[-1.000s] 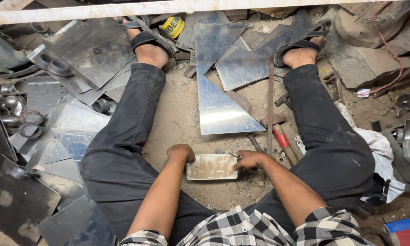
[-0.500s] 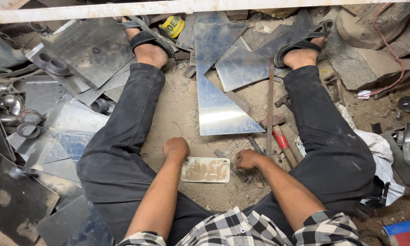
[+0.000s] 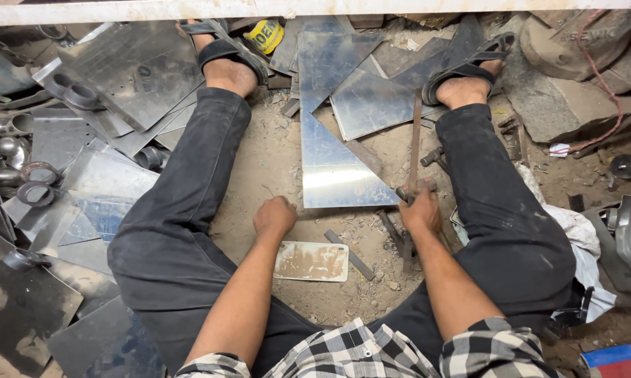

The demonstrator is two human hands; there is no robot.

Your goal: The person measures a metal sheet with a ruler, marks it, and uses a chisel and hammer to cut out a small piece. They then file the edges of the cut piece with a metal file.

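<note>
Sitting between the legs on the dirt floor (image 3: 259, 161), the small rounded metal plate (image 3: 311, 261) lies free. Left hand (image 3: 274, 216) is fisted, seemingly empty; right hand (image 3: 420, 210) grips a long rusty tool (image 3: 415, 140). Sharp sheet-metal offcuts (image 3: 333, 164) just beyond could cut knuckles; room is tight.
</note>
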